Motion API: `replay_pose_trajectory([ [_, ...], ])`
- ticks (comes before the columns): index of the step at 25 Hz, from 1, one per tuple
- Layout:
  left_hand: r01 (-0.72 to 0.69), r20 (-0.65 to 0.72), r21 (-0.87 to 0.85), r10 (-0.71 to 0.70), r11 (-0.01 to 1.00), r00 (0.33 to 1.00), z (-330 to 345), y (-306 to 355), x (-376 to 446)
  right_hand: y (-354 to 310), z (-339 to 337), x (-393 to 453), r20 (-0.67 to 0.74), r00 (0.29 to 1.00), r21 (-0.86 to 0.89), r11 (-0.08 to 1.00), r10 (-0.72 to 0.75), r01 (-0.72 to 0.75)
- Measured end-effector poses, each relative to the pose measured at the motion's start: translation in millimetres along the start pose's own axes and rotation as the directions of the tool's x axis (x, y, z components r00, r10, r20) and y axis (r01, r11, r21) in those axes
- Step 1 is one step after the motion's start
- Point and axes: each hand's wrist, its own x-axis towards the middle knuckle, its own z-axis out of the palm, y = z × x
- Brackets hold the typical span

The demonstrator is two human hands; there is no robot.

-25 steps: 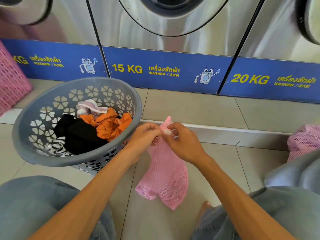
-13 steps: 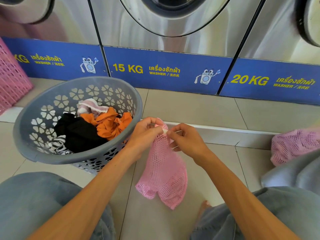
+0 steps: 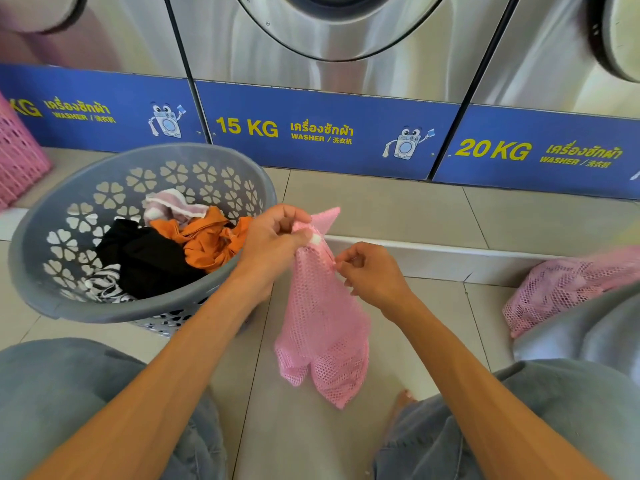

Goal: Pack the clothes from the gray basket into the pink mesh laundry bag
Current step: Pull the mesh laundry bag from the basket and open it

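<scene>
A pink mesh laundry bag [image 3: 323, 327] hangs limp in front of me above the tiled floor. My left hand [image 3: 277, 237] pinches its top corner by a white tab. My right hand [image 3: 372, 271] pinches the bag's edge a little lower and to the right, where the zipper runs. The gray basket [image 3: 38, 271] with flower cut-outs stands on the floor at the left. It holds an orange garment [image 3: 204, 242], a black garment [image 3: 149, 258], a pink-and-white piece [image 3: 173, 207] and a striped piece [image 3: 104, 289].
Steel washing machines with blue labels [image 3: 311, 129] line the back, above a raised tiled step [image 3: 398, 216]. A second pink mesh bag [image 3: 561, 285] lies at the right. A pink basket [image 3: 17, 157] stands at the far left. My knees in gray trousers [image 3: 69, 403] frame the bottom.
My right hand has slid down and right along the bag's edge, away from my left hand. The camera view has shifted a little; the basket has not moved.
</scene>
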Motion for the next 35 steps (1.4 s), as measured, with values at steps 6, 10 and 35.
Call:
replay_pose_trajectory([
  [6,-0.023,-0.075,-0.011,0.022,1.0,0.997,-18.9,14.2,6.4,23.3,-6.6,6.2,-0.052,0.996,-0.331,0.939,0.075,-0.088],
  [10,-0.019,0.051,0.325,0.003,0.946,0.999,-0.3,3.1,-2.2,7.4,-9.4,4.4,-0.064,0.998,-0.158,0.987,0.024,-0.033],
  [35,-0.189,-0.367,0.105,0.215,0.976,0.905,-7.6,26.9,9.2,44.9,-34.9,-6.7,-0.027,0.96,-0.73,0.651,0.278,-0.209],
])
